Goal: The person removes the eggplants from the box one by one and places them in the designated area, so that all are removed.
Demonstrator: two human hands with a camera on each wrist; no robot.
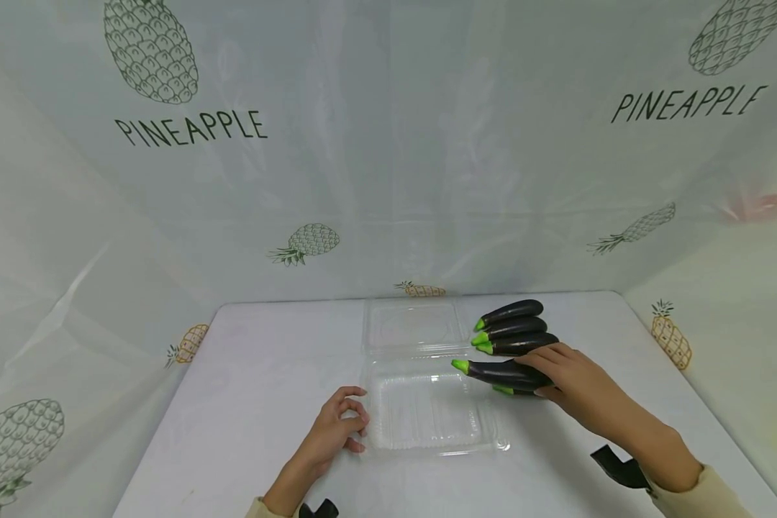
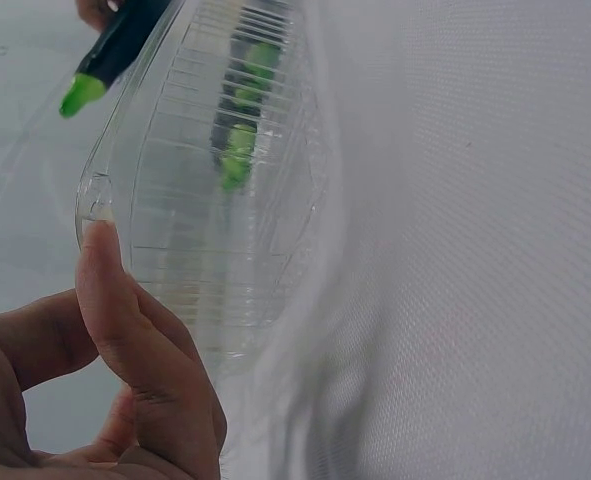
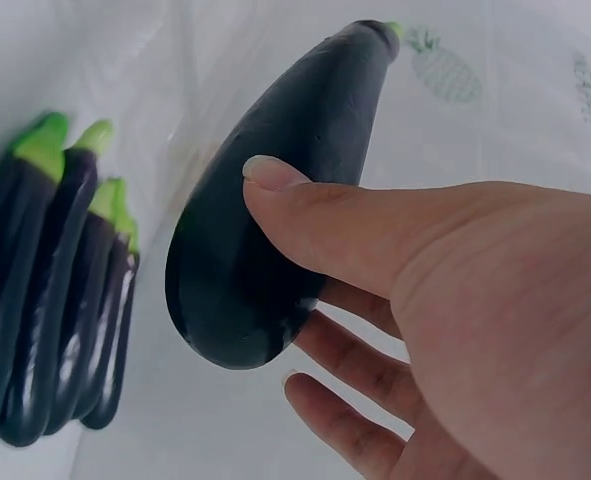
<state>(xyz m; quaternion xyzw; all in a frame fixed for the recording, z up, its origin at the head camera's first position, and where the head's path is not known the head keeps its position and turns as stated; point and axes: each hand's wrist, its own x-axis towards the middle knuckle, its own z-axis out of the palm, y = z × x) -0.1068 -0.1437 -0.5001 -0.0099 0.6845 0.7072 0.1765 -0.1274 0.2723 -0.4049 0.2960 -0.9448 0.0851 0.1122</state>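
In the head view my right hand [image 1: 573, 385] grips a dark purple eggplant [image 1: 501, 373] near its thick end; the green stem end points left over the container's right edge. Up close in the right wrist view, the thumb lies across the eggplant [image 3: 265, 230], with fingers beneath it. The clear plastic container [image 1: 427, 410] lies with its lid [image 1: 414, 324] folded back toward the wall. At its left edge rests my left hand [image 1: 333, 428], fingers loosely bent. A fingertip meets the container's rim [image 2: 87, 205] in the left wrist view.
More eggplants [image 1: 514, 327] lie in a row right of the lid, green ends left. Another eggplant's green end [image 1: 503, 389] shows beneath the held one. A white sheet [image 1: 388, 144] printed with pineapples hangs behind the white table [image 1: 285, 338].
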